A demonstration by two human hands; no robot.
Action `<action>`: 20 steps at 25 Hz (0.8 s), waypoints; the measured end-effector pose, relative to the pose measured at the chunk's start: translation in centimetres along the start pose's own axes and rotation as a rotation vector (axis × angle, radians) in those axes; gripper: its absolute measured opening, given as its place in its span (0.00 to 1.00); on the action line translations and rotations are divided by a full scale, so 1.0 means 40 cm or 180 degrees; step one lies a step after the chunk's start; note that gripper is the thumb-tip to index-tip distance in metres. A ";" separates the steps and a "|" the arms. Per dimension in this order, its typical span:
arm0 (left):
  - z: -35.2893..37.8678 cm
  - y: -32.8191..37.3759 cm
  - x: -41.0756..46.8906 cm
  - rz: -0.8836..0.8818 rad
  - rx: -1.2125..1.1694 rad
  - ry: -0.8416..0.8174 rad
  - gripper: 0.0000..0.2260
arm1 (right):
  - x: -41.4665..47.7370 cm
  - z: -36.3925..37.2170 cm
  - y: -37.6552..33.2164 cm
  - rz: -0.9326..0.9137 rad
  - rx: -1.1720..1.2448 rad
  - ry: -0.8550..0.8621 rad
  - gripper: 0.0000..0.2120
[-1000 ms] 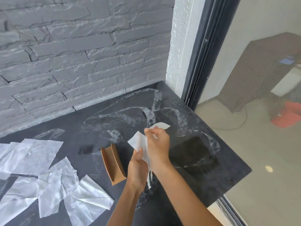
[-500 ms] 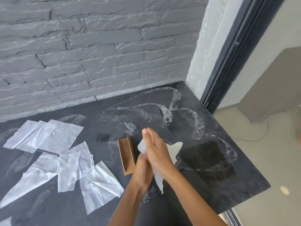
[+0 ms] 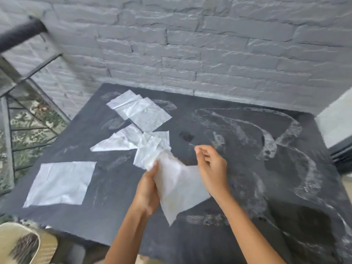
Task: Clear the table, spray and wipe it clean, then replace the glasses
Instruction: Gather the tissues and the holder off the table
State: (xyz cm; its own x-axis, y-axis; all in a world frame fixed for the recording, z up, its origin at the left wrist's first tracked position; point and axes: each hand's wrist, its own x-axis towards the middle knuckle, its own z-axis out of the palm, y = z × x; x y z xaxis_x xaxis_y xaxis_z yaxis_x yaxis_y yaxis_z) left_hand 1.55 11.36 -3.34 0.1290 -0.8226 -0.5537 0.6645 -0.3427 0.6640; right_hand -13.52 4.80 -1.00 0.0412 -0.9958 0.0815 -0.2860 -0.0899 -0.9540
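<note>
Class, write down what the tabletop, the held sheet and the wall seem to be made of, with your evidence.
Tabletop: looks like dark slate or stone, matte and rough; whitish streaks show on it.
Sheet: probably thin tissue or paper napkin; it creases and droops limply.
Wall: brick or stone cladding painted grey, matte; staggered courses, rough faces.

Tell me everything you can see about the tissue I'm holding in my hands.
The tissue is a thin, white, crumpled paper sheet with a faint yellowish tint low down. It is held up above the dark table, spread open, its lowest corner pointing toward the person. The left hand grips its left edge, fingers curled round it. Its right edge runs behind the right hand; whether that hand pinches it cannot be told.
</note>
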 end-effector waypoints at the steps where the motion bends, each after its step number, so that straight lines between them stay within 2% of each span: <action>1: -0.039 0.021 -0.005 0.0071 -0.0127 0.0112 0.16 | -0.006 0.029 0.015 -0.0039 -0.0155 -0.0025 0.06; 6: -0.219 0.104 -0.019 0.0129 -0.0487 0.0287 0.19 | -0.048 0.158 0.117 -0.0032 -0.1232 -0.0354 0.06; 9: -0.300 0.149 -0.023 0.0123 -0.0551 0.0220 0.21 | -0.075 0.207 0.179 0.0248 -0.1971 -0.0668 0.11; 12: -0.365 0.191 -0.023 0.0033 -0.0528 0.0117 0.19 | -0.099 0.242 0.208 0.0293 -0.2689 -0.0725 0.13; 17: -0.397 0.218 -0.019 -0.0150 -0.0472 -0.0102 0.20 | -0.123 0.270 0.198 0.0254 -0.2997 -0.0433 0.10; 20: -0.395 0.224 -0.010 -0.0240 -0.0549 -0.0115 0.18 | -0.118 0.284 0.180 0.0477 -0.2555 -0.0137 0.07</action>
State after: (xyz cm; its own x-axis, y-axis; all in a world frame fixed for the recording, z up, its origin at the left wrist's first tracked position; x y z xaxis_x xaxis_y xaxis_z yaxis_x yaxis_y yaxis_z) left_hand 19.08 15.81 -5.12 0.0496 -0.8143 -0.5782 0.7880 -0.3238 0.5237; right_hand -4.91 9.06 -11.52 -0.0198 -0.9982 -0.0572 -0.8892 0.0437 -0.4555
